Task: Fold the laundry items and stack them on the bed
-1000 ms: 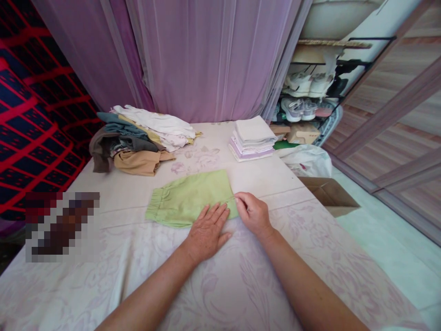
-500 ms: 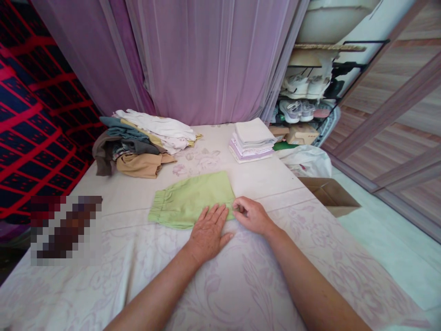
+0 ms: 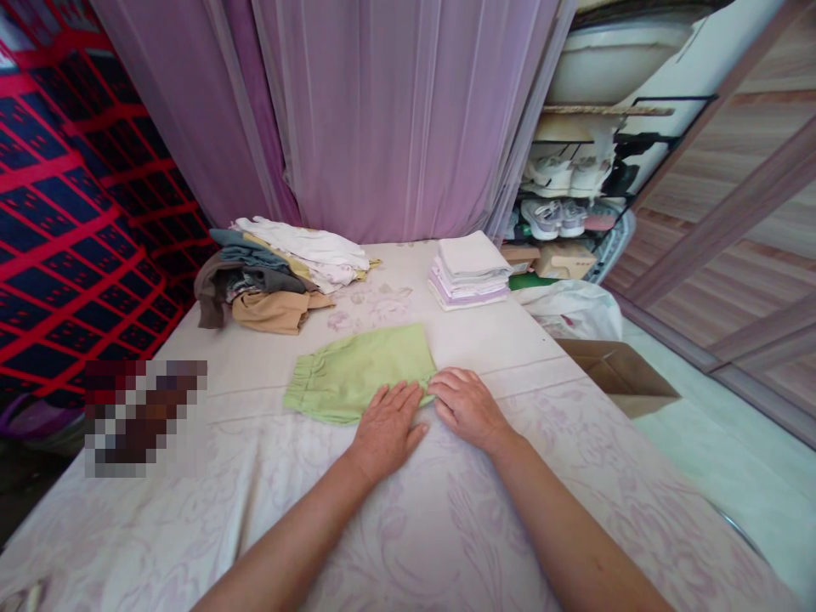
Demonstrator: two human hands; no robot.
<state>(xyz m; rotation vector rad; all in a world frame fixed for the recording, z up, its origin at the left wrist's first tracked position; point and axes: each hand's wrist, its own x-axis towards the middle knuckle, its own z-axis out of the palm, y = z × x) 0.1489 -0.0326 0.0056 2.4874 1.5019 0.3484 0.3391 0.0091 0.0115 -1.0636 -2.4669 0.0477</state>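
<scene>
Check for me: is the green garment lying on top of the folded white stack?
No, the green garment lies flat on the bed sheet under both hands, apart from the folded white stack farther back.

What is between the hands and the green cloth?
Nothing is. The left hand lies flat with its fingers already on the near edge of the green cloth, and the right hand touches its near right corner. The bedsheet around them is bare.

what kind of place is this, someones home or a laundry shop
Most likely a bedroom at home. The hands work on a bed with a floral sheet, hung round with a purple net curtain; a shoe rack stands beside it, and loose clothes and folded cloths lie on the bed.
</scene>
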